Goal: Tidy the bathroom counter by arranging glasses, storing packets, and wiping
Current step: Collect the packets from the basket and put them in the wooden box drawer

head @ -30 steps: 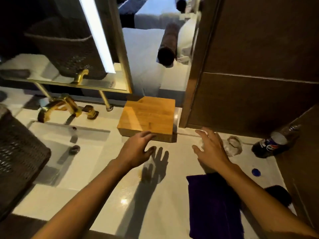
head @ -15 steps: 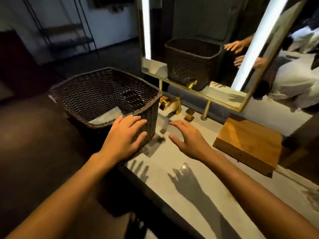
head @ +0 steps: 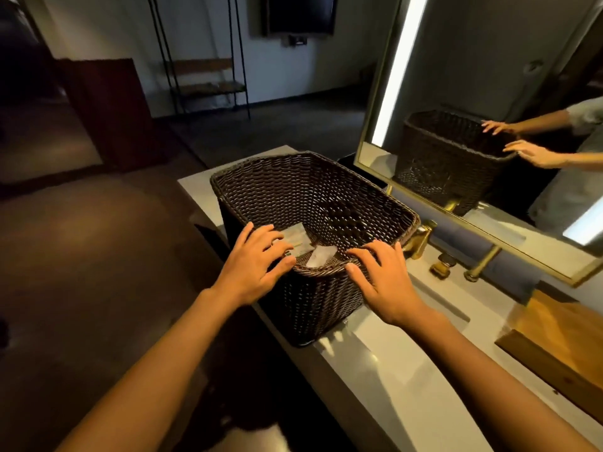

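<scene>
Counter point(head: 385, 380) ran pale along the mirror point(head: 489, 132), w/ the dark wicker basket point(head: 313, 308) sitting at its left end, near corner close to the front edge. Wooden box point(head: 554, 334) lay well apart on the right, gold tap point(head: 421, 238) just behind the basket. Left hand point(head: 253, 264) rested open on the near rim, fingers spread, gripping nothing; right hand point(head: 380, 277) likewise open, fingertips on the rim. Packets point(head: 308, 247) lay inside, at the bottom. Risk, imo: a push or uneven lift could slide the basket off the edge, spilling packets; a swing right could knock the tap.
</scene>
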`<state>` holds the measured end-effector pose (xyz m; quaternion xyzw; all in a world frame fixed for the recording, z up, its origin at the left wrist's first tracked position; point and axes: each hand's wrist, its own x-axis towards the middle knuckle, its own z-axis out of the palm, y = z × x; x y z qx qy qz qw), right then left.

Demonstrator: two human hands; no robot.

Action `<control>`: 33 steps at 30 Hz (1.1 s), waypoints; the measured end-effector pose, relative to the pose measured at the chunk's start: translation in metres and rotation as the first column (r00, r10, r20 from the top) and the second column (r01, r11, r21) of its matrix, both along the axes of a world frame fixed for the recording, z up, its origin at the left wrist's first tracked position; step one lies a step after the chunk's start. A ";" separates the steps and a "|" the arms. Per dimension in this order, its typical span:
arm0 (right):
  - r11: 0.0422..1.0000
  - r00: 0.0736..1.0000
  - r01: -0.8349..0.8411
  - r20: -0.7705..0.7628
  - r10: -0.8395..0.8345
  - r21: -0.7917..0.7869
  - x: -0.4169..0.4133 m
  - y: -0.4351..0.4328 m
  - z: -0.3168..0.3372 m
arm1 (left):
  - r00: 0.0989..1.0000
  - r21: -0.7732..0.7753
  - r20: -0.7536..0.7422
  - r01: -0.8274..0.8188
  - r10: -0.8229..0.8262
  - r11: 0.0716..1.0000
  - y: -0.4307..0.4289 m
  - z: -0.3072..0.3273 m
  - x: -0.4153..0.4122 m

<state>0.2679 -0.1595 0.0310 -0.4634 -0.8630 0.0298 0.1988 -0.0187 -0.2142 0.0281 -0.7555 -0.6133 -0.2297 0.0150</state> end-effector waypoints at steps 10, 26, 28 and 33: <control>0.996 0.996 -0.018 0.091 0.025 -0.084 0.002 0.006 0.003 | 0.992 0.073 0.103 -0.087 0.079 0.994 0.040 -0.020 -0.049; 0.590 0.723 -0.031 0.390 0.571 -0.807 -0.080 0.163 0.003 | 0.966 0.134 0.239 -0.137 0.102 0.982 0.050 -0.027 -0.049; 0.637 0.599 -0.037 0.493 0.631 -0.770 -0.096 0.185 -0.011 | 0.957 0.129 0.270 -0.148 0.109 0.980 0.050 -0.026 -0.046; 0.752 0.449 -0.180 0.627 0.637 -0.634 -0.118 0.229 -0.053 | 0.925 0.162 0.350 -0.216 0.148 0.963 0.053 -0.027 -0.036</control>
